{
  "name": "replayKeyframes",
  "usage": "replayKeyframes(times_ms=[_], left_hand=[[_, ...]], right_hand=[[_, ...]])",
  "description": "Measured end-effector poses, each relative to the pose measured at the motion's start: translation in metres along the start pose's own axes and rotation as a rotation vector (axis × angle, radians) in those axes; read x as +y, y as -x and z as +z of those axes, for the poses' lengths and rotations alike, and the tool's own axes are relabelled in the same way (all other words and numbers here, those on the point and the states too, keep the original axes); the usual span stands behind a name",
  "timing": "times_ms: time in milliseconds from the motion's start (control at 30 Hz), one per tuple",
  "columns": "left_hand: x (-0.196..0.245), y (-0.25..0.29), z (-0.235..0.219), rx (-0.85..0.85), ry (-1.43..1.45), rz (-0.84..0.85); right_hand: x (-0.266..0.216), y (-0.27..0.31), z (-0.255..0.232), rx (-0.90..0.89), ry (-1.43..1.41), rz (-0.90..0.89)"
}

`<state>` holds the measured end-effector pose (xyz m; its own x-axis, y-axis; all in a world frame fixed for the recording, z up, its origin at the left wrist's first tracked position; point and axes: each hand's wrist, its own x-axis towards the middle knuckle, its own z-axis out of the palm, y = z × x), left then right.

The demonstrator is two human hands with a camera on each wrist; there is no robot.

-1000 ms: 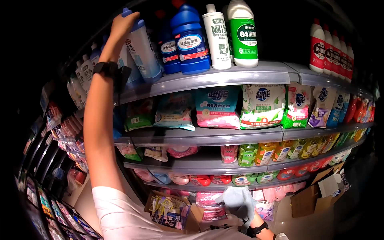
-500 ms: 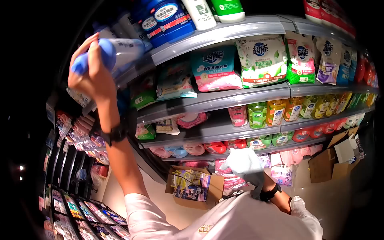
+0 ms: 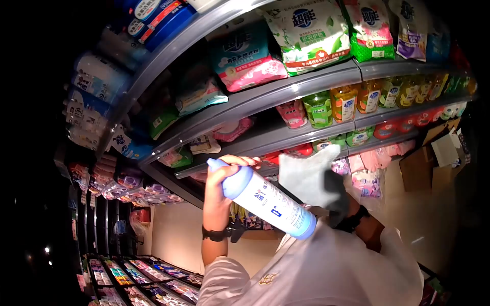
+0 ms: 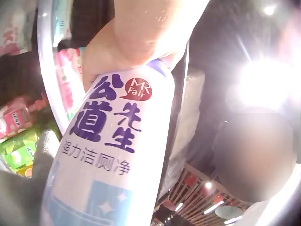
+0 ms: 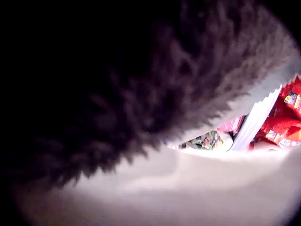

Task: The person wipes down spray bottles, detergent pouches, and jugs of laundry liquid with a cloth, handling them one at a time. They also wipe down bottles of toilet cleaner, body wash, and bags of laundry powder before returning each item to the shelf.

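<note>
In the head view, my left hand point(image 3: 219, 183) grips a toilet cleaner bottle point(image 3: 273, 206) around its blue neck and shoulder. The bottle lies tilted in front of my shirt, its base toward the lower right. Close up in the left wrist view, the hand point(image 4: 141, 37) wraps the top of the bottle point(image 4: 108, 141), above its purple lettering. A grey cloth point(image 3: 306, 176) covers my right hand point(image 3: 353, 205), hiding its fingers, so I cannot tell how they lie. Fuzzy dark fabric point(image 5: 188, 84) fills much of the right wrist view.
Curved shelves point(image 3: 326, 81) hold detergent bags point(image 3: 311, 35) and dish soap bottles point(image 3: 319, 109). Blue bottles point(image 3: 158, 20) stand on the top shelf. An opened cardboard box point(image 3: 421, 166) sits on the floor at right. More stocked shelves point(image 3: 138, 275) run along the lower left.
My left hand has taken the bottle off the top shelf and brought it down in front of my body. The head view has tilted downward. The cloth stays with my right hand.
</note>
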<state>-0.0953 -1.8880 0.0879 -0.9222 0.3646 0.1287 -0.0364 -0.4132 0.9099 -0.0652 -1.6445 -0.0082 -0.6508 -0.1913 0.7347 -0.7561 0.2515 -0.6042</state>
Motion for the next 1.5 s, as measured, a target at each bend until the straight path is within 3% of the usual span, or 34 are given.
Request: replayKeyframes(times_ms=[67, 200, 267, 367, 467, 533, 600, 667, 700, 800, 867, 900, 933, 1000, 1067, 1100, 1200, 1267, 1300, 1400, 1467, 1500], left_hand=[[-0.022, -0.006, 0.002, 0.025, -0.062, -0.005], [-0.071, -0.034, -0.011, 0.055, 0.175, -0.231], [-0.088, -0.042, -0.009, 0.261, 0.252, -0.420], [-0.115, -0.034, -0.005, 0.319, 0.089, -0.260], [-0.147, 0.022, 0.006, 0.544, -0.398, -0.010], [-0.154, 0.063, 0.033, 0.541, -0.535, -0.086], [-0.165, 0.096, 0.059, 0.423, -0.413, -0.232], [-0.170, 0.110, 0.082, 0.363, -0.383, -0.270], [-0.179, 0.117, 0.083, 0.353, -0.568, -0.251], [-0.175, 0.104, 0.110, 0.211, -0.934, -0.244], [-0.197, 0.097, 0.113, 0.284, -0.888, -0.199], [-0.202, 0.089, 0.119, 0.292, -1.016, -0.176], [-0.202, 0.080, 0.130, 0.370, -0.884, -0.235], [-0.220, 0.083, 0.109, 0.342, -0.772, -0.101], [-0.214, 0.081, 0.119, 0.322, -0.486, -0.097], [-0.205, 0.082, 0.121, 0.289, -0.500, -0.107], [-0.204, 0.093, 0.104, 0.171, -0.210, -0.212], [-0.196, 0.105, 0.094, 0.156, 0.013, -0.424], [-0.180, 0.102, 0.112, 0.146, 0.121, -0.491], [-0.180, 0.100, 0.106, 0.018, 0.347, -0.574], [-0.190, 0.108, 0.097, 0.060, 0.359, -0.605], [-0.194, 0.107, 0.091, -0.082, 0.505, -0.613]], right_hand=[[-0.003, 0.013, 0.002, -0.045, -0.065, 0.033], [-0.006, 0.032, 0.001, -0.101, -0.208, 0.118], [-0.007, 0.039, 0.002, -0.104, -0.275, 0.168], [-0.003, 0.047, 0.004, -0.092, -0.378, 0.247], [0.006, 0.059, -0.004, -0.080, -0.467, 0.329], [0.012, 0.069, -0.009, -0.067, -0.533, 0.392], [0.020, 0.082, -0.012, -0.052, -0.612, 0.459], [0.029, 0.100, -0.012, -0.035, -0.690, 0.521], [0.035, 0.109, -0.010, -0.028, -0.727, 0.553], [0.047, 0.137, 0.001, 0.015, -0.831, 0.637], [0.057, 0.151, 0.012, 0.055, -0.878, 0.666], [0.063, 0.156, 0.018, 0.069, -0.903, 0.676], [0.066, 0.164, 0.022, 0.088, -0.911, 0.685], [0.077, 0.176, 0.033, 0.121, -0.948, 0.691], [0.074, 0.176, 0.037, 0.162, -0.994, 0.691], [0.070, 0.179, 0.038, 0.186, -1.096, 0.701], [0.061, 0.163, 0.019, 0.232, -1.173, 0.709], [0.058, 0.151, 0.006, 0.271, -1.236, 0.702], [0.058, 0.145, -0.002, 0.288, -1.267, 0.694], [0.052, 0.126, -0.026, 0.350, -1.382, 0.678], [0.048, 0.111, -0.045, 0.364, -1.439, 0.650], [0.062, 0.109, -0.044, 0.261, -0.778, 0.227]])
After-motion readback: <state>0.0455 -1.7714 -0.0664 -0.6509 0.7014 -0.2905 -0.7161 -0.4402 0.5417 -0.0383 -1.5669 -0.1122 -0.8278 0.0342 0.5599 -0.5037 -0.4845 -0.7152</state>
